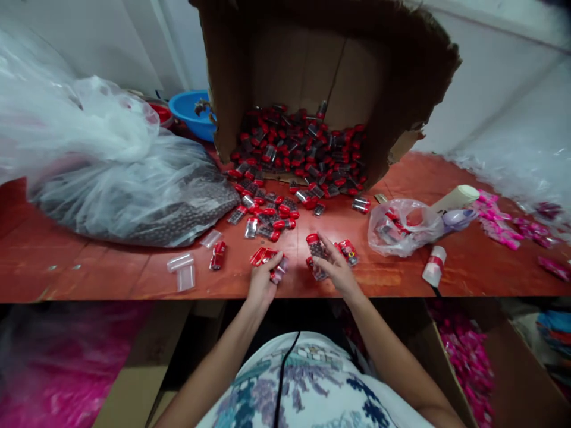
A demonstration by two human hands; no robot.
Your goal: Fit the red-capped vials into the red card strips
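Observation:
My left hand [263, 279] rests at the near edge of the red table [89, 267], its fingers curled on a small bunch of red-capped clear packets [270, 261]. My right hand [335, 267] lies just to the right, fingers closed over more of these packets [317, 249]. Another packet [348, 252] lies by its fingertips. A heap of the same packets [298, 154] spills out of a torn cardboard box [312, 65] lying on its side at the back, and loose ones [267, 214] are scattered toward my hands.
A big clear plastic bag [111, 172] of dark items fills the left. Empty clear sleeves [182, 270] lie near the front. A small bag [401, 226], white roll [455, 199] and tape [433, 266] sit right, with pink packets [504, 226]. A blue bowl [191, 113] stands behind.

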